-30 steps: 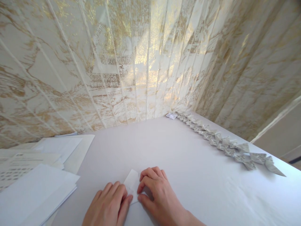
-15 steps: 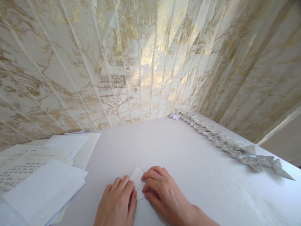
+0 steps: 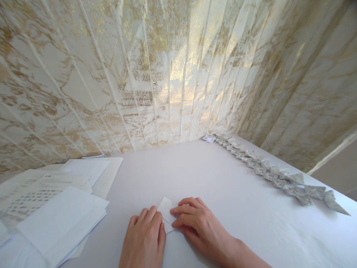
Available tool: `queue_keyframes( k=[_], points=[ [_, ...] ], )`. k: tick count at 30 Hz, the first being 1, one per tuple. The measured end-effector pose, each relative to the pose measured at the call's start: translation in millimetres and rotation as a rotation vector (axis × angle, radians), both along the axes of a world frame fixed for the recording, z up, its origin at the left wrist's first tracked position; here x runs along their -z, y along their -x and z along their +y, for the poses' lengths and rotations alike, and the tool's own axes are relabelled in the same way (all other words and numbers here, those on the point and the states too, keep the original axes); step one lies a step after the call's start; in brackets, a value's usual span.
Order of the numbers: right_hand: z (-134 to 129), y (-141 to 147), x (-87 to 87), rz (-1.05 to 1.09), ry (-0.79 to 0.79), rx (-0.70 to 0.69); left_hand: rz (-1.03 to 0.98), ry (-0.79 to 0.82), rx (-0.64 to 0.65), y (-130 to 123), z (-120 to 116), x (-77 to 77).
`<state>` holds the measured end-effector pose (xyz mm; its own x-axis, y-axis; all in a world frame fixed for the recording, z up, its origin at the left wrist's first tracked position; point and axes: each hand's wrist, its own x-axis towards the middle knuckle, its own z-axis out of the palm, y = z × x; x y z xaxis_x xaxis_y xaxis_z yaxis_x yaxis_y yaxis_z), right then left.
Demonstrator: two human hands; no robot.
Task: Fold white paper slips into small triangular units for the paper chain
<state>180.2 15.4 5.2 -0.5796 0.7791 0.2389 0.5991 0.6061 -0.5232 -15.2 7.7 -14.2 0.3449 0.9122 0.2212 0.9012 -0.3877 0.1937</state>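
A small folded sheet of white paper (image 3: 166, 209) lies on the table between my hands, its pointed corner facing away from me and a crease line showing across it. My left hand (image 3: 145, 236) covers its left side, with bent fingers pressing it down and the thumb along the near edge. From the right, the curled fingers of my right hand (image 3: 198, 225) grip the paper's right edge. Both palms hide much of the paper's near part.
On the left are a stack of white sheets (image 3: 67, 219) and printed pages (image 3: 33, 195). Several folded grey paper pieces (image 3: 262, 167) run in rows along the table's (image 3: 164, 171) right edge. A white folded piece (image 3: 209, 138) sits at the far corner, before a patterned curtain (image 3: 167, 74).
The view has shifted slightly, so everything nearby appears a little further right. Both hands stay on the folded paper, with hardly any change in their grip.
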Motion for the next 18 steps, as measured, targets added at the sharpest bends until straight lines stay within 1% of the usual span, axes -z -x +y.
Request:
queue_keyframes(
  k=[2,5,11,14,18],
  points=[
    [-2.0,-2.1,-3.0,-0.034,-0.018,-0.032,0.0,-0.006,0.005,0.4,0.7,-0.4],
    [-4.2,-2.9,-5.7,-0.068,-0.046,-0.081,-0.011,0.042,0.02,0.9,1.9,-1.9],
    [-5.2,-4.2,-0.5,-0.132,-0.11,-0.095,-0.015,0.079,0.007,-0.4,1.5,-4.5],
    [-6.0,-7.0,1.5,-0.168,-0.122,-0.117,-0.002,0.064,0.0,-0.4,0.5,-4.1],
    [-7.3,-9.4,0.4,-0.157,-0.131,-0.129,0.007,0.03,0.005,1.3,0.5,-3.0]
  ],
)
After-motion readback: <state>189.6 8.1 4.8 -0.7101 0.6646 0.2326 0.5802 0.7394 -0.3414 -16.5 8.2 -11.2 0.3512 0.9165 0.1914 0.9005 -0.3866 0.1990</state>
